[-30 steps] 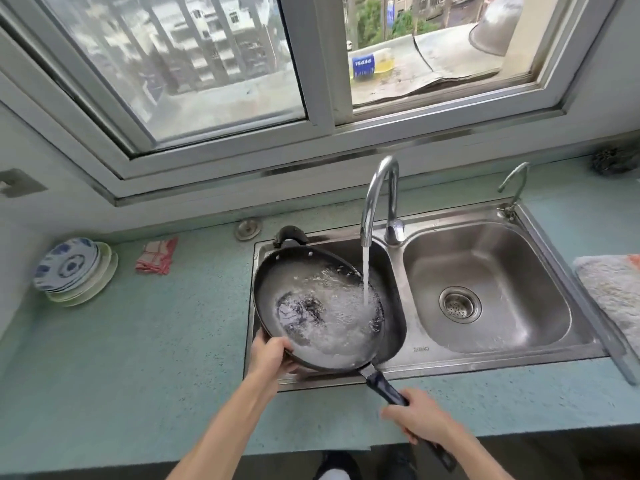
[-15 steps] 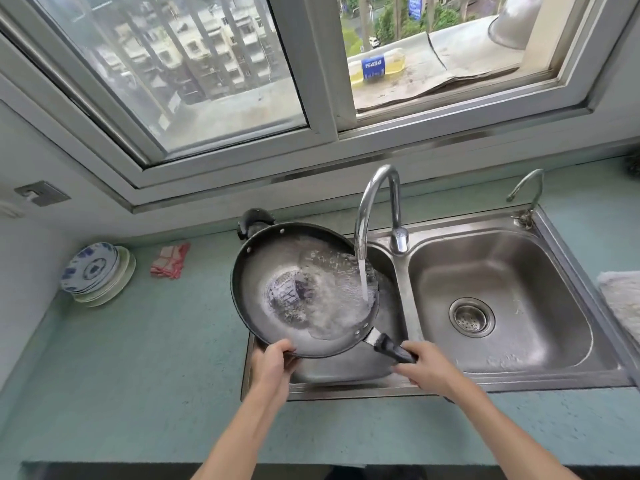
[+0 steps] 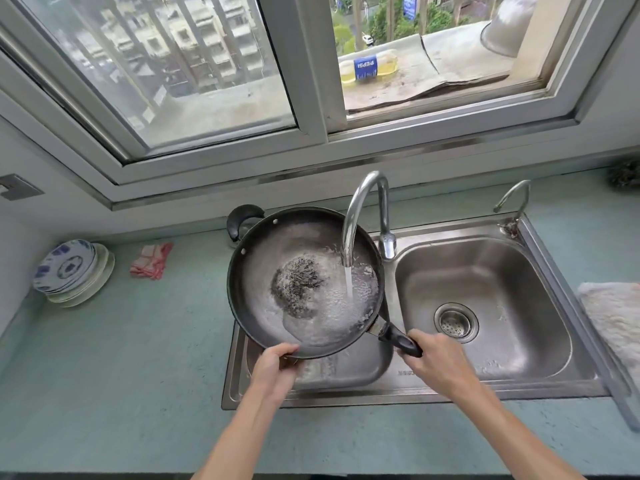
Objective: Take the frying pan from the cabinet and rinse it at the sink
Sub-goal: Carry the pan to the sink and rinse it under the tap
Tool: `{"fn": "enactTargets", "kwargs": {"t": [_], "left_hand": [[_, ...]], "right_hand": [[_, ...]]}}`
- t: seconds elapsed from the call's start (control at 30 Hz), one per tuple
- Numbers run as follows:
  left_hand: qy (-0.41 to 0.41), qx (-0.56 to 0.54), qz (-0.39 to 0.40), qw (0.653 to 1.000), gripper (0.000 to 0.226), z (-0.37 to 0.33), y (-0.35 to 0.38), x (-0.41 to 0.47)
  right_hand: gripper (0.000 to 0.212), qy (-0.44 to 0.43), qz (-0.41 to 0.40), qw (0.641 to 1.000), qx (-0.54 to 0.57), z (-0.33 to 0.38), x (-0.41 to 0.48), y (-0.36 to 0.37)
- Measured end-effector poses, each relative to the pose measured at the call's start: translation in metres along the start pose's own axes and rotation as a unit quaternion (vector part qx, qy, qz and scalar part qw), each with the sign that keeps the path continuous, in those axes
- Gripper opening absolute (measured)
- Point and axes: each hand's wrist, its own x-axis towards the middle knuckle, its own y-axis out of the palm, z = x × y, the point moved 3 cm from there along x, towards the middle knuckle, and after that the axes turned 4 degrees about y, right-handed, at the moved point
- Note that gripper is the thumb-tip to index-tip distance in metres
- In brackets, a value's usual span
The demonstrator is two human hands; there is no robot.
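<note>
Across the far side, a wide window (image 3: 214, 74) above a pale green counter (image 3: 114, 358) running left to right. Set into the counter, a steel double sink (image 3: 502, 393): right basin bare but for its drain strainer (image 3: 455, 322), left basin mostly hidden beneath the frying pan (image 3: 273, 296). Held above the left basin, well clear of its floor, tilted with the far rim raised; dark, round, with a small loop handle (image 3: 239, 220) at the far left and a long black handle (image 3: 398, 339) pointing near and right. Pouring from the tall curved faucet (image 3: 363, 209) into the pan's right half, a stream of water (image 3: 349, 282), frothing over the near right of the interior around a dark worn patch at the centre. At the sink's far right corner, a second, smaller tap (image 3: 512, 199). On the left of the counter, a stack of plates (image 3: 69, 271), blue-patterned on top, leaning against the wall; just right of them, a red-and-white cloth (image 3: 151, 259). At the right edge, a pale fuzzy towel (image 3: 613, 313). Outside on the ledge, a bottle (image 3: 367, 67) lying on its side. Nearest, the left hand (image 3: 275, 367) clamped on the pan's near rim, thumb over the edge, fingers curled beneath; the right hand (image 3: 434, 362) wrapped fully around the end of the long handle.
</note>
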Motion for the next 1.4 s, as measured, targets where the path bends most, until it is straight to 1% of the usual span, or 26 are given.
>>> {"fn": "enactTargets", "kwargs": {"t": [0.07, 0.13, 0.27, 0.33, 0.43, 0.5, 0.53, 0.63, 0.73, 0.8, 0.9, 1.0, 1.2, 1.3, 1.4], "left_hand": [[-0.012, -0.006, 0.000, 1.000, 0.026, 0.003, 0.003, 0.004], [-0.025, 0.003, -0.004, 1.000, 0.021, 0.005, 0.006, 0.011], [-0.087, 0.112, -0.011, 0.990, 0.004, 0.013, 0.000, 0.014], [-0.111, 0.132, -0.014, 0.985, 0.001, 0.021, -0.006, 0.010], [-0.106, 0.086, -0.032, 0.990, 0.008, 0.033, -0.011, 0.009], [-0.109, 0.061, -0.041, 0.991, 0.007, 0.036, -0.013, 0.008], [-0.116, 0.053, -0.033, 0.991, 0.005, 0.037, -0.013, 0.006], [-0.144, 0.031, -0.028, 0.989, 0.031, 0.039, -0.014, 0.003], [-0.159, -0.004, -0.038, 0.987, 0.039, 0.045, -0.017, 0.000], [-0.150, -0.009, -0.035, 0.988, 0.045, 0.044, -0.020, -0.003], [-0.129, 0.007, -0.027, 0.991, 0.062, 0.033, -0.031, -0.006], [-0.112, 0.011, -0.024, 0.993, 0.067, 0.021, -0.045, -0.010], [-0.040, 0.070, -0.044, 0.996, 0.044, -0.010, -0.065, -0.025], [0.027, 0.099, -0.026, 0.994, 0.040, -0.032, -0.068, -0.030], [0.086, 0.173, -0.010, 0.981, 0.041, -0.046, -0.064, -0.031]], "right_hand": [[0.027, -0.002, -0.010, 0.999, -0.031, 0.001, -0.002, -0.006], [0.029, -0.003, -0.022, 0.997, -0.068, 0.000, -0.005, -0.013], [0.034, -0.001, -0.050, 0.990, -0.132, -0.007, -0.013, -0.029], [0.037, -0.002, -0.053, 0.987, -0.152, -0.008, -0.015, -0.034], [0.036, 0.000, -0.050, 0.983, -0.175, -0.005, -0.020, -0.031], [0.033, 0.001, -0.042, 0.981, -0.192, -0.004, -0.023, -0.027], [0.033, 0.003, -0.041, 0.979, -0.198, -0.004, -0.023, -0.027], [0.034, 0.006, -0.030, 0.976, -0.216, -0.005, -0.023, -0.026], [0.031, 0.006, -0.019, 0.973, -0.231, -0.005, -0.024, -0.023], [0.028, 0.014, -0.010, 0.973, -0.231, -0.004, -0.024, -0.022], [0.023, 0.022, 0.011, 0.976, -0.218, -0.005, -0.025, -0.019], [0.023, 0.034, 0.032, 0.982, -0.182, -0.002, -0.026, -0.017], [0.022, 0.041, 0.118, 0.990, -0.065, 0.010, -0.031, 0.003], [0.029, 0.075, 0.160, 0.984, 0.005, 0.014, -0.040, 0.024], [0.038, 0.092, 0.194, 0.974, 0.078, 0.019, -0.047, 0.043]]}}
